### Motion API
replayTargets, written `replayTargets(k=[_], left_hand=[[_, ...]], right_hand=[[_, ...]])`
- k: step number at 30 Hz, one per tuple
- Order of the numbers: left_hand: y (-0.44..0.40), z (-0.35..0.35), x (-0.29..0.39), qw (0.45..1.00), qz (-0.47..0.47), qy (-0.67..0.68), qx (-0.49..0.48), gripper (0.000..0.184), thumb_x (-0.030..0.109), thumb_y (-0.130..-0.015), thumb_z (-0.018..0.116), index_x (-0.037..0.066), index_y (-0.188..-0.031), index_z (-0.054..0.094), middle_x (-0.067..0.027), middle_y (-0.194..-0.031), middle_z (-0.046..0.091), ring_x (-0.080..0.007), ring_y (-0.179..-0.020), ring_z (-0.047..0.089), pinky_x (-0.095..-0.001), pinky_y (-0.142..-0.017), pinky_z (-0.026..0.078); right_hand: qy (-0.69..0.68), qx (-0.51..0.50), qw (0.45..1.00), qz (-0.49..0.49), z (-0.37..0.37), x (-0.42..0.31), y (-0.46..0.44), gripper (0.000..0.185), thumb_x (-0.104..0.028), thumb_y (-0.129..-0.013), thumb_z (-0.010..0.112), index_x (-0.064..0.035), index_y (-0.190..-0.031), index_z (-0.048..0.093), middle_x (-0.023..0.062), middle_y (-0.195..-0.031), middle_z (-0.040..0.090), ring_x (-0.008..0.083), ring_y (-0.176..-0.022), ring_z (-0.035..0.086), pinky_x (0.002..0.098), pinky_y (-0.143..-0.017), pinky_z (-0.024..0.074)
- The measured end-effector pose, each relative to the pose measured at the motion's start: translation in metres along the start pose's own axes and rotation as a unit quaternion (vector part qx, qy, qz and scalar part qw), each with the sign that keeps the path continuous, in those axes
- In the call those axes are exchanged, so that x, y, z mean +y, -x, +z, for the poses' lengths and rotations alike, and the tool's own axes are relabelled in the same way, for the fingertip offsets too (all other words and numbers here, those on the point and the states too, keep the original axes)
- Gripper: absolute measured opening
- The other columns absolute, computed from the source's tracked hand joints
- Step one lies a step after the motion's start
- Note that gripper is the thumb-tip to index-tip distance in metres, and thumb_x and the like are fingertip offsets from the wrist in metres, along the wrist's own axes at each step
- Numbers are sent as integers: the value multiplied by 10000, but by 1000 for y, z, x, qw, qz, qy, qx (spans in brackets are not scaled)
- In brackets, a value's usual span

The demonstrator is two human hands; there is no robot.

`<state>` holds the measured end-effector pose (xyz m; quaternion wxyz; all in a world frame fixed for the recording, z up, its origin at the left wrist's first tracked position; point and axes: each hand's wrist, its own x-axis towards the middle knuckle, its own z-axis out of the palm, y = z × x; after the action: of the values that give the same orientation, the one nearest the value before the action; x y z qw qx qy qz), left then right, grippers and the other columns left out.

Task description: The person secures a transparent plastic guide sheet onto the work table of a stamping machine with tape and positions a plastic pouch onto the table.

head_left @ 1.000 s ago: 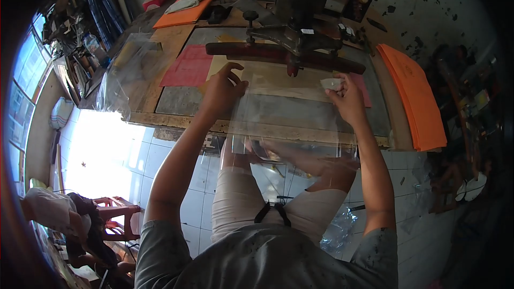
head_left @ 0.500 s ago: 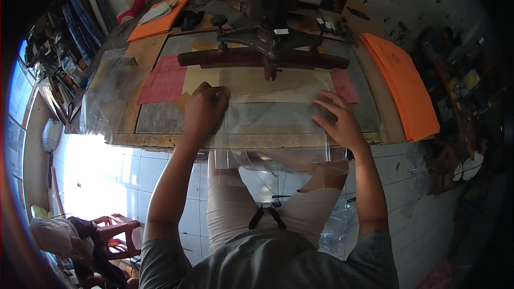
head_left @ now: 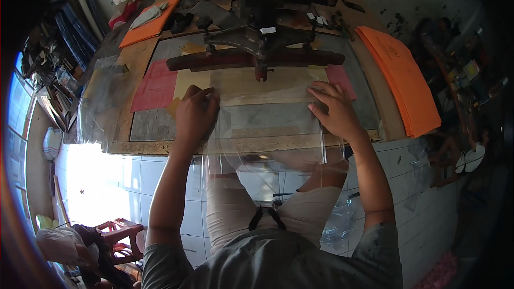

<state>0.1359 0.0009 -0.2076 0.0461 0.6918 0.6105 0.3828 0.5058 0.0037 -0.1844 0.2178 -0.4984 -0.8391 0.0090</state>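
A clear plastic sheet lies over the grey work plate and hangs past the table's front edge. My left hand has its fingers closed at the sheet's left edge, pinching it. On the right edge rests my right hand, palm down with its fingers spread. Beneath the sheet's far part is a yellowish strip, with a pink sheet to its left. A dark red press bar spans the plate just beyond both hands.
Orange folded sheets lie at the table's right side. More clear plastic drapes over the left side. At the back left, a cloth lies on an orange stack. Another person is at the lower left, beside a red stool.
The view has shifted. Both hands have settled lower around the sheet, and my right hand has opened; the small pale piece seen at its fingers earlier no longer shows there.
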Motion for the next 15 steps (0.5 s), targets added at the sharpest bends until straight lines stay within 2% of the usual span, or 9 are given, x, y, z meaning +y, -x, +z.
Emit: replayTargets(k=[2, 8, 11, 15], left_hand=[[-1, 0, 1, 1000, -13, 0, -3, 282, 253, -895, 688, 54, -1079, 766, -146, -990, 642, -313, -867, 670, -426, -779, 536], [-1, 1, -5, 998, 47, -35, 11, 304, 246, -868, 683, 71, -1104, 761, -119, -1204, 642, -331, -1099, 609, -443, -949, 483], [-2, 4, -10, 996, 75, -47, 9, 300, 231, -866, 673, 61, -1102, 750, -101, -1285, 651, -322, -1128, 608, -454, -978, 459], [0, 2, -4, 993, 91, -73, 11, 289, 217, -871, 663, 58, -1099, 738, -88, -1299, 671, -308, -1159, 609, -452, -988, 450]], right_hand=[[13, 4, 1000, -8, 5, 6, -6, 415, -264, -934, 683, -88, -1310, 665, 44, -1410, 567, 266, -1302, 474, 446, -1107, 353], [58, 6, 998, -20, 12, 14, -14, 418, -269, -972, 619, -106, -1356, 633, 17, -1424, 593, 279, -1277, 500, 446, -1088, 368], [96, 24, 995, -27, 21, 15, -11, 430, -268, -985, 597, -114, -1386, 609, 19, -1437, 591, 297, -1292, 496, 452, -1083, 374], [95, 44, 994, -24, 26, 13, -5, 434, -266, -995, 584, -114, -1401, 596, 26, -1440, 588, 321, -1316, 486, 465, -1082, 378]])
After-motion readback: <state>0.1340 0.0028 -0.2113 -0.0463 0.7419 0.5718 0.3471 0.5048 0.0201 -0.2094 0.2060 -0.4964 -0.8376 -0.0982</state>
